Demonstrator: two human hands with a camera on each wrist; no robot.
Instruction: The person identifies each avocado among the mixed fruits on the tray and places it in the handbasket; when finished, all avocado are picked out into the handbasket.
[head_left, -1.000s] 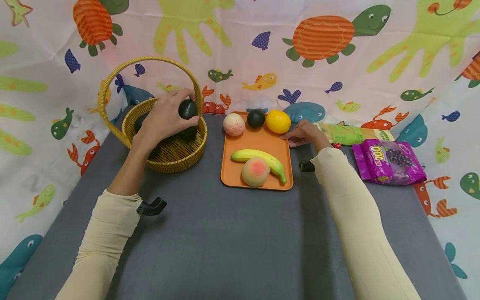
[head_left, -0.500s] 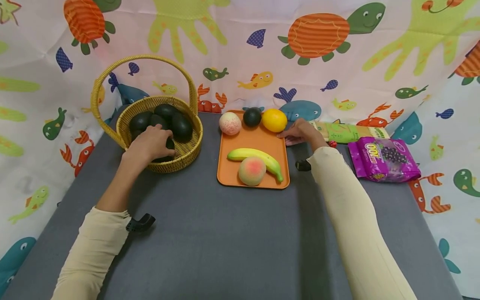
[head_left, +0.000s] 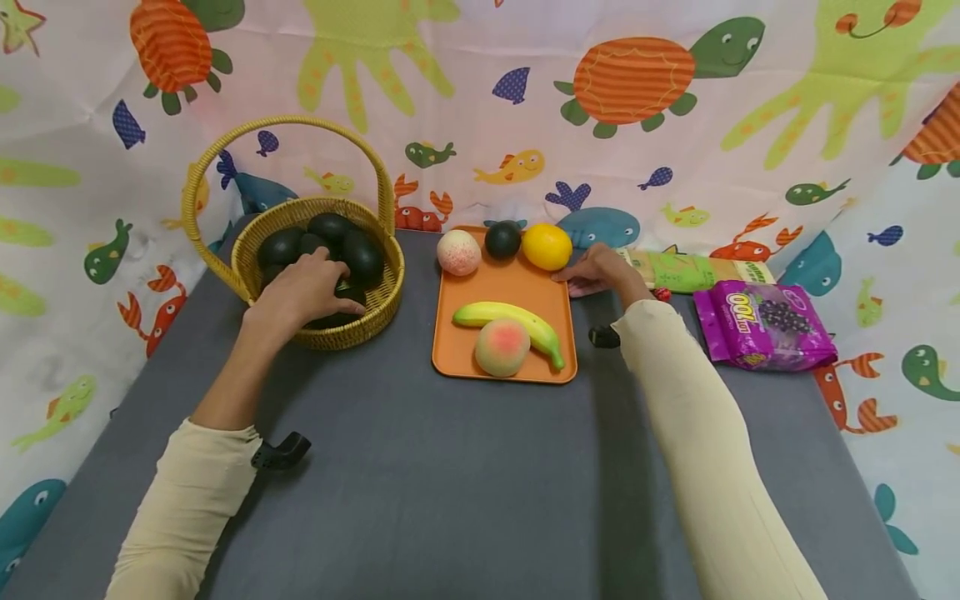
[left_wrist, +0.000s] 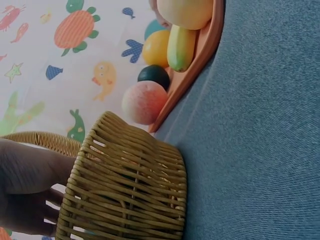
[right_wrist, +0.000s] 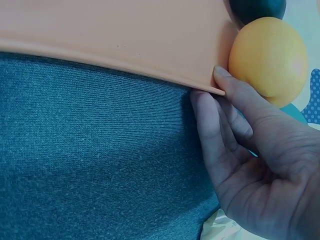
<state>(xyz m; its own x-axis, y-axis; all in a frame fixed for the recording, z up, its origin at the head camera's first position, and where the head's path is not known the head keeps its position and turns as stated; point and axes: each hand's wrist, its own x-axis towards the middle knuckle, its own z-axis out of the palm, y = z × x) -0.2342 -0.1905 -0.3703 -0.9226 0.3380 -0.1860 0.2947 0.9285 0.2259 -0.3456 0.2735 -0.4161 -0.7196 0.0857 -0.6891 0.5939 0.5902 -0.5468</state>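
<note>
My left hand (head_left: 300,287) reaches into a round wicker basket (head_left: 360,333) with a tall handle, among several dark green avocados (head_left: 362,257). The thumb lies beside one avocado at the near side; the other fingertips are hidden, so I cannot tell whether they grip it. In the left wrist view the basket wall covers them. My right hand (right_wrist: 250,145) pinches the right edge of an orange tray (head_left: 510,287), thumb on top and fingers below. On the tray are a speckled peach (head_left: 459,252), a dark round fruit (head_left: 503,240), a lemon (head_left: 547,246), a banana (head_left: 504,313) and another peach (head_left: 502,347).
At the back right lie a green and yellow packet (head_left: 697,272) and a purple grape-printed pack (head_left: 768,323). A cloth printed with sea animals (head_left: 465,108) hangs behind the grey table (head_left: 450,483).
My left hand held a dark avocado up by the basket's right side; it then came down leftward into the basket. Its thumb has since shifted slightly right. My right hand stays at the tray's edge.
</note>
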